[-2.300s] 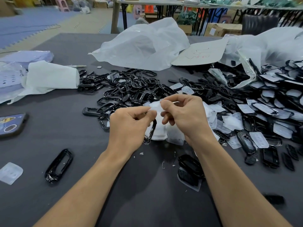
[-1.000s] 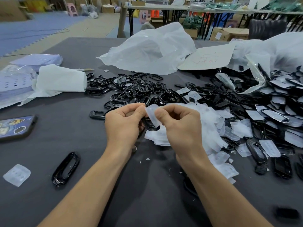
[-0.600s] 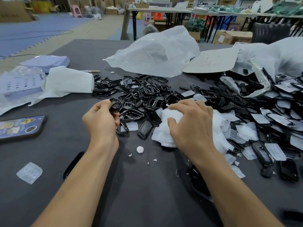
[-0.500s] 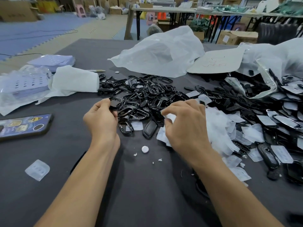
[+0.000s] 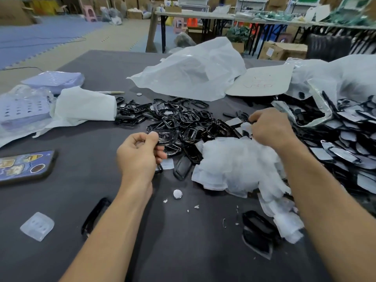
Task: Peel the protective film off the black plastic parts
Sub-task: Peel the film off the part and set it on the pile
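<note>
Seen from above, a dark table [image 5: 183, 251] holds a heap of black plastic parts [image 5: 183, 121] at centre. The left hand [image 5: 138, 157] curls loosely at the heap's near edge, gripping nothing visible. The right hand [image 5: 272, 129] reaches beyond a pile of peeled film [image 5: 238, 165]; its fingers are hidden.

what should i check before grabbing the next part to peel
1. Left hand free: cannot tell, curled at the edge of the peeled black frames.
2. Right hand at the film-covered parts: ok, reaching there.
3. Part gripped: cannot tell, fingertips hidden.
4. Peeled film pile clear of the reach: not ok, it lies directly under the right forearm.
5. Bare table in front for working: ok.
</note>
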Tool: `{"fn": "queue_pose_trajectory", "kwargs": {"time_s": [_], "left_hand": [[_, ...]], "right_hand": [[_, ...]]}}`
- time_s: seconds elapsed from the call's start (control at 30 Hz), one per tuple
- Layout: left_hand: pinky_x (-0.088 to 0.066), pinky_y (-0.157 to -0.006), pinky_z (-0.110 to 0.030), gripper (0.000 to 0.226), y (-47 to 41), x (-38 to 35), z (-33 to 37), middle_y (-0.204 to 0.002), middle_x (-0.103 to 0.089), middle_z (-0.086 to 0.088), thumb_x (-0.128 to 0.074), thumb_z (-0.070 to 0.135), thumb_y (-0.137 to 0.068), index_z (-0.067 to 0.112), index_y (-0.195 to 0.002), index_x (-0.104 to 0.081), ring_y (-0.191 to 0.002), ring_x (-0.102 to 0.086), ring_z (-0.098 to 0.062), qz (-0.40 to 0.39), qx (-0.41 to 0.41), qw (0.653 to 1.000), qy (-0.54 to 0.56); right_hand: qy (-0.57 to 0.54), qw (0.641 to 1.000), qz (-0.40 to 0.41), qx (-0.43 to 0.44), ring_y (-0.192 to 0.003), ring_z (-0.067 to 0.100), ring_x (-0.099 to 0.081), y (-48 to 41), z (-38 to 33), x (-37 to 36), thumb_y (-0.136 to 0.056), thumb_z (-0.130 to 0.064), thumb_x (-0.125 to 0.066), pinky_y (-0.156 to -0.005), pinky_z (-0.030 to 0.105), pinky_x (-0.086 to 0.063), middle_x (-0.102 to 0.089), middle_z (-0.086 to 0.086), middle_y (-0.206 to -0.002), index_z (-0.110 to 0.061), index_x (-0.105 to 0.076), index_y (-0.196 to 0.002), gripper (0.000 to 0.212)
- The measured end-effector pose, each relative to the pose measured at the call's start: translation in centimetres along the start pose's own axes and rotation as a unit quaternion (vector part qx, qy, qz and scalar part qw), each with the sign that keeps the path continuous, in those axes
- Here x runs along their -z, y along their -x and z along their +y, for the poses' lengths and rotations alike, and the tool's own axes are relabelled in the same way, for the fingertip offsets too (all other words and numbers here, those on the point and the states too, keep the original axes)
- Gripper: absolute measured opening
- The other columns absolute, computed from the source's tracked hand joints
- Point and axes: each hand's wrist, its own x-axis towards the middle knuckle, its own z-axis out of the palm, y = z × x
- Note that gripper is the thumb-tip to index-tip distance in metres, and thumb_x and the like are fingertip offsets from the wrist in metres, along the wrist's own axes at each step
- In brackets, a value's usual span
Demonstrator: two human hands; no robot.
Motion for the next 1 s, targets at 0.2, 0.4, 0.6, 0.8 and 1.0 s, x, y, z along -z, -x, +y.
{"fn": "queue_pose_trajectory", "kwargs": {"time_s": [0.2, 0.4, 0.6, 0.8, 1.0], "left_hand": [[-0.046, -0.041, -0.021, 0.015, 0.4, -0.7, -0.3, -0.057, -0.068, -0.001, -0.072, 0.014, -0.097, 0.014, -0.086, -0.062, -0.044, -0.059, -0.012, -0.026, -0.018, 0.999, -0.042], [-0.044, -0.040, -0.020, 0.018, 0.8, -1.2, -0.7, -0.058, -0.069, -0.004, -0.072, 0.012, -0.095, 0.017, -0.082, -0.061, -0.042, -0.059, -0.014, -0.043, -0.035, 0.995, -0.083], [-0.048, -0.043, -0.024, 0.018, 1.9, -1.8, -1.3, -0.061, -0.071, -0.008, -0.074, 0.017, -0.092, 0.024, -0.080, -0.062, -0.046, -0.063, -0.021, -0.090, -0.041, 0.989, -0.113], [-0.062, -0.054, -0.035, 0.031, 3.5, -2.8, -1.3, -0.075, -0.078, -0.009, -0.073, 0.007, -0.092, 0.032, -0.073, -0.070, -0.062, -0.076, -0.027, -0.144, -0.024, 0.982, -0.120], [-0.054, -0.049, -0.025, 0.026, 3.8, -3.0, -0.7, -0.075, -0.078, -0.013, -0.074, 0.003, -0.090, 0.021, -0.071, -0.076, -0.053, -0.069, -0.019, -0.137, 0.023, 0.988, -0.073]], "right_hand": [[0.185, 0.976, -0.097, 0.059, -0.121, 0.029, -0.060, -4.7, 4.9, 1.8, -0.101, -0.016, -0.059, -0.089, 0.028, -0.042, -0.065, 0.009, -0.136, -0.016, -0.063, -0.138, 0.037], [0.062, 0.996, 0.010, 0.063, -0.097, 0.026, -0.067, -3.7, 5.9, 1.6, -0.088, -0.012, -0.076, -0.084, 0.034, -0.054, -0.075, 0.002, -0.092, -0.029, -0.074, -0.070, 0.025], [-0.247, 0.964, 0.087, 0.057, -0.064, -0.004, -0.067, 1.8, 2.7, 1.2, -0.085, -0.017, -0.079, -0.060, 0.007, -0.050, -0.072, -0.021, -0.065, -0.036, -0.075, -0.066, 0.027], [-0.546, 0.831, -0.076, 0.069, -0.051, 0.009, -0.053, 8.2, -3.4, -3.4, -0.086, -0.002, -0.078, -0.049, 0.019, -0.043, -0.072, 0.000, -0.064, -0.022, -0.082, -0.072, 0.025], [-0.557, 0.816, -0.124, 0.090, -0.048, 0.011, -0.049, 10.5, -3.4, -4.8, -0.088, 0.004, -0.069, -0.049, 0.020, -0.043, -0.071, 0.003, -0.065, -0.017, -0.082, -0.092, 0.025]]}}
